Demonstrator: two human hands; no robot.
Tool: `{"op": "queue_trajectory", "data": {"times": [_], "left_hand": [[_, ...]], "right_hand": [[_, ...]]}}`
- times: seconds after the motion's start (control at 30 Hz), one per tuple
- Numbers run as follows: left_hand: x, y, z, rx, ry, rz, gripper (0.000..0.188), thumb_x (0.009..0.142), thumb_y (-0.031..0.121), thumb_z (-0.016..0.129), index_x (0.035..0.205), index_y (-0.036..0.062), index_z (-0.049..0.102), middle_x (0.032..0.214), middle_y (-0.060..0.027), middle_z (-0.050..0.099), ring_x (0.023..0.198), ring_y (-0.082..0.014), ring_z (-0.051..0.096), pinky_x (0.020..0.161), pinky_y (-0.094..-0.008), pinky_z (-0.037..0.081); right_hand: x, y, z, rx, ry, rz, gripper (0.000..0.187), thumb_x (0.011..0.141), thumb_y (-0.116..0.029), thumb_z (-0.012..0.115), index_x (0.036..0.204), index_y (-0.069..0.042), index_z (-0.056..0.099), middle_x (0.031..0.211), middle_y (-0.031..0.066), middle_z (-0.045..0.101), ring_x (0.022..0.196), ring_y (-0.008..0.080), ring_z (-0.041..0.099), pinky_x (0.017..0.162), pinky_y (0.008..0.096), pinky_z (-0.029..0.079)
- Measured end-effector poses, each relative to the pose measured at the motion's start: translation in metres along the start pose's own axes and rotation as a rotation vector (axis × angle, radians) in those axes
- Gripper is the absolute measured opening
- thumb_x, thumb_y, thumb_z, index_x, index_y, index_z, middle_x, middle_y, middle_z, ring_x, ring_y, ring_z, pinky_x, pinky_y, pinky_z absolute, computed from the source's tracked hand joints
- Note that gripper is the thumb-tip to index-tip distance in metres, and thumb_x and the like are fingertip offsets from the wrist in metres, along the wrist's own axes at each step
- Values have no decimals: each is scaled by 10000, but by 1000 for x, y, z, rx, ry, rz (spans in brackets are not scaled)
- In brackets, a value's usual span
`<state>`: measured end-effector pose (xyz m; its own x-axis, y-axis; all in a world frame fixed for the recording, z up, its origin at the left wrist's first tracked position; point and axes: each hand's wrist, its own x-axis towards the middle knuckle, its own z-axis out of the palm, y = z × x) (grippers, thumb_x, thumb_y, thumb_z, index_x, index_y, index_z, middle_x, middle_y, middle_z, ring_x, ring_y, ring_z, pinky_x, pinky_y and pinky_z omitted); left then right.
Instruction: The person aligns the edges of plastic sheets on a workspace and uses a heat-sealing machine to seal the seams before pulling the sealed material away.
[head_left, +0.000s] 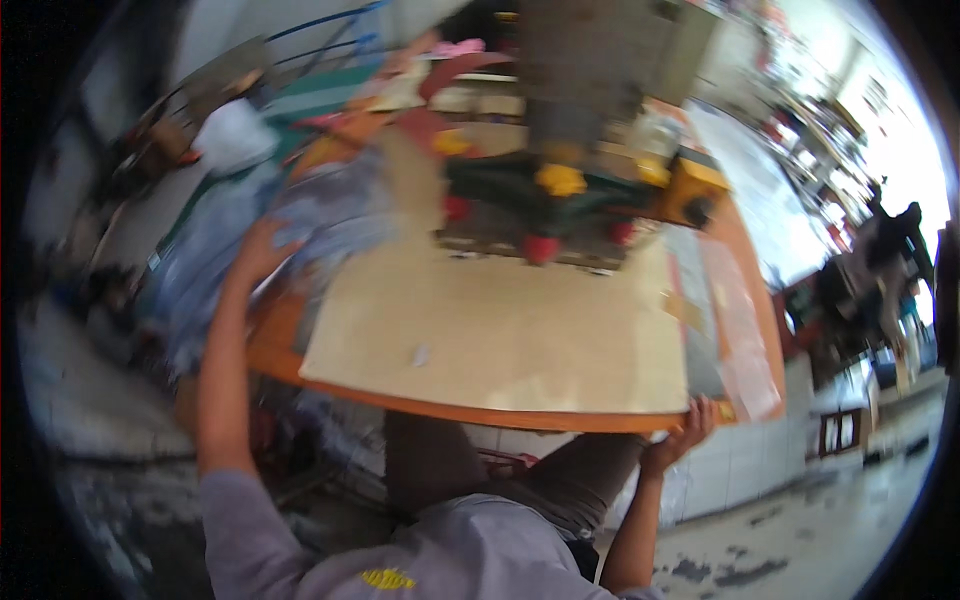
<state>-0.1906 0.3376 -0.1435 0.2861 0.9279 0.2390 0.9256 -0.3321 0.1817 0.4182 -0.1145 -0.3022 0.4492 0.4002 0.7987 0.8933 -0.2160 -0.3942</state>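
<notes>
My left hand [265,250] rests on a heap of clear, bluish plastic bags or film [340,205] at the table's left side. Its fingers look stretched out and apart, though motion blurs them. At the front right corner, my right hand [690,432] has its fingers curled round the edge of the orange table [480,415]. Between the hands lies a large beige board or sheet [500,340], with a small pale scrap [421,355] on it. Beyond stands a machine with a grey column [575,70] and a dark green head with yellow and red knobs [560,180].
A yellow box with a black knob [695,190] juts from the machine's right. A strip of pinkish translucent film [745,340] lies along the table's right edge. A white bundle [235,135] sits at the far left. Part of another person's arm [410,50] shows behind the table.
</notes>
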Motion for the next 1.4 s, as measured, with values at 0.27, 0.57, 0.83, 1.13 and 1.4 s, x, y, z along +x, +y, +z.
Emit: {"op": "queue_trajectory", "data": {"times": [0.27, 0.57, 0.83, 1.13, 1.4], "left_hand": [[-21, -39, -26, -20, -166, -210, 706, 905, 576, 680, 1351, 31, 648, 1383, -231, 622, 1289, -395, 574, 1079, -440, 459], [-32, -17, -16, -249, -70, -216, 855, 881, 495, 770, 1539, 50, 454, 1515, -199, 531, 1345, -365, 549, 1123, -423, 439], [-34, -11, -15, -112, 25, -175, 1068, 756, 401, 871, 1609, 74, 317, 1439, -232, 561, 1292, -362, 572, 1083, -426, 464], [-21, -42, -15, -300, 504, -486, 887, 754, 327, 848, 1504, 68, 452, 1238, -222, 590, 1141, -346, 607, 968, -417, 525], [-81, -62, -86, -356, -84, -283, 924, 809, 454, 857, 1549, 93, 437, 1499, -224, 521, 1368, -341, 534, 1143, -448, 421]], "right_hand": [[6, -15, 3, -49, 16, -89, 557, 1128, -407, 236, 1388, -27, 549, 1477, 175, 517, 1455, 402, 385, 1210, 599, 269], [7, -17, 4, -77, 24, -71, 569, 1124, -412, 216, 1391, -33, 547, 1478, 156, 525, 1460, 380, 388, 1223, 598, 245], [7, -15, 6, -50, 51, -75, 563, 1123, -413, 238, 1360, -21, 567, 1453, 167, 535, 1444, 382, 406, 1212, 598, 280], [4, -12, 9, -56, 38, -75, 561, 1127, -404, 234, 1348, -11, 568, 1439, 176, 541, 1435, 401, 412, 1199, 588, 297], [4, -9, 7, -56, 43, -100, 579, 1126, -423, 232, 1331, -8, 580, 1423, 185, 553, 1432, 394, 414, 1203, 583, 301]]}}
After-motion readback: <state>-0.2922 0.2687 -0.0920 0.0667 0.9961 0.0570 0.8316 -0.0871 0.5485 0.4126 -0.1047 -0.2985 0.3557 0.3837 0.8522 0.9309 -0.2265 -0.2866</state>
